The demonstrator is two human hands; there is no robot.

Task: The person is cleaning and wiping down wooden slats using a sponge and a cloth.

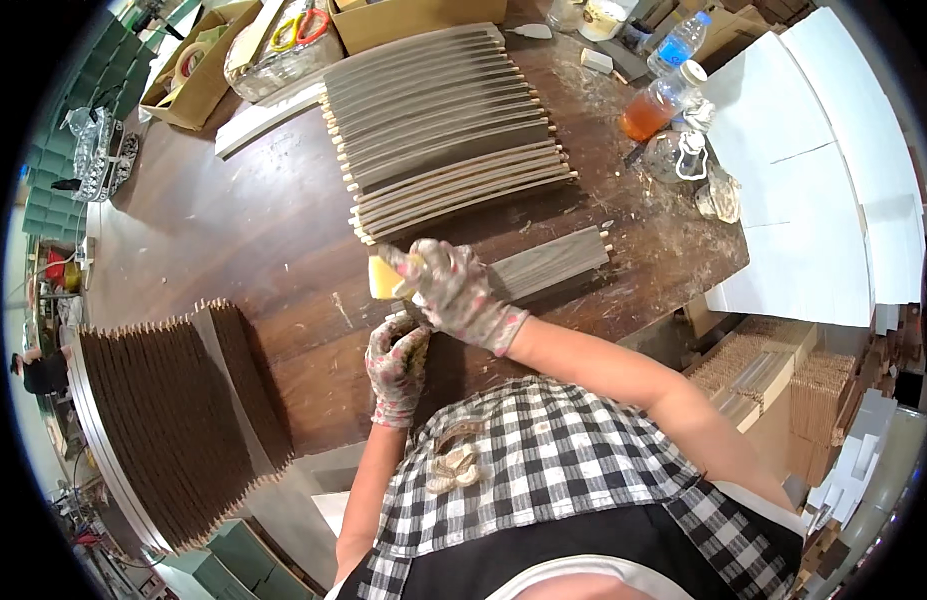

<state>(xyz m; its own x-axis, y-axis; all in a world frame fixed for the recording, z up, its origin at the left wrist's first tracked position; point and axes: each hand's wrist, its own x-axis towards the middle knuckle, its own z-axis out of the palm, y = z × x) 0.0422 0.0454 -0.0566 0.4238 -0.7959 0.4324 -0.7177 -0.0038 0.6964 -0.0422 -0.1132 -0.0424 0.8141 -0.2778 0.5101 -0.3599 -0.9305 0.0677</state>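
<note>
Both my hands wear pale gloves with a pink pattern. My right hand [453, 290] is closed around a yellow block-like piece [386, 279], whose exact kind I cannot tell. Beneath and beside that hand lies a grey-brown wooden slat [551, 265], with small dowel pegs at its right end; its left end is hidden by the glove. My left hand [396, 362] is closed just below the right one, fingers pressed together near the table edge. What it pinches, if anything, is hidden. Beyond the hands, a row of similar pegged slats [443, 120] lies on the table.
A tall stack of slats [163, 420] stands at the left of the brown table [273, 220]. Bottles, one with amber liquid [651, 108], stand at the back right by white sheets [793, 160]. A cardboard box [188, 95] and scissors [308, 28] are at the back left.
</note>
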